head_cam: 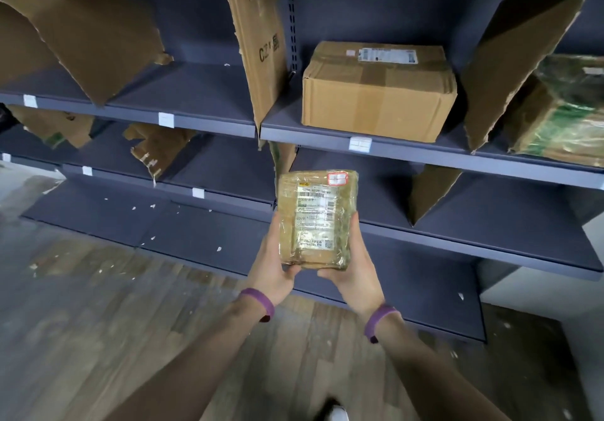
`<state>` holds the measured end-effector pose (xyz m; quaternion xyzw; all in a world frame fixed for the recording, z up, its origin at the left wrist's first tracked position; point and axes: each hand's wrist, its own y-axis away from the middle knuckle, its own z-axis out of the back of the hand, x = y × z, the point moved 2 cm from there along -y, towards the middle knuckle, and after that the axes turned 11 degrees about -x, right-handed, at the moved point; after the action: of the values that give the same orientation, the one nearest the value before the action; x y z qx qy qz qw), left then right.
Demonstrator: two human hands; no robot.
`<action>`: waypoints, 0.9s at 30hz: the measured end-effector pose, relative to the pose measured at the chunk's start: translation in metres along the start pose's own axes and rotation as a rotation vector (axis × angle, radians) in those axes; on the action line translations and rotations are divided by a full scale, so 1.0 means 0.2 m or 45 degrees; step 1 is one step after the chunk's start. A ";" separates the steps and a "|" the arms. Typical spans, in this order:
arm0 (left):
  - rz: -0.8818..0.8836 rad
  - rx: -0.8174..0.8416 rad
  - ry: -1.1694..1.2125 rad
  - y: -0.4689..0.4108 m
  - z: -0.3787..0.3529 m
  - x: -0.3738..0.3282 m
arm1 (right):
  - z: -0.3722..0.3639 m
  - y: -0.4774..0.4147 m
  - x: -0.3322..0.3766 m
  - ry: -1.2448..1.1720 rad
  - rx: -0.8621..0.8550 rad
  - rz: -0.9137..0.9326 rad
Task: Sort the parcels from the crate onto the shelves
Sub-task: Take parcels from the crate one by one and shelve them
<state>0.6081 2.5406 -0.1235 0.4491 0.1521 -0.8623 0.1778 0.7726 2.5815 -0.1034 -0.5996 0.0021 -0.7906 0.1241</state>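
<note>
We hold the tape-wrapped parcel (pixel 315 221) upright in front of the dark shelves (pixel 496 214), its white label (pixel 315 211) facing us; our left grip (pixel 271 267) curls round its lower left edge, our right grip (pixel 354 267) round its lower right edge, thumbs at the bottom; the parcel is in the air, touching no shelf; higher up, a brown cardboard box (pixel 376 100) sits between torn cardboard dividers (pixel 258 51); a plastic-wrapped parcel (pixel 562 113) lies beyond the right divider; purple wristbands (pixel 258 303) circle both wrists.

Purple wristbands (pixel 258 303) both wrists; white shoe (pixel 336 414), perhaps.
</note>
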 end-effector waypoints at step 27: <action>0.081 0.431 -0.162 -0.10 -0.47 0.55 | -0.15 0.04 -0.69 0.060 -0.107 -0.447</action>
<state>0.6083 2.5798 -0.2636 0.4216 -0.0210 -0.8962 0.1362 0.7807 2.5970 -0.2442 -0.5767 -0.0667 -0.8132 -0.0411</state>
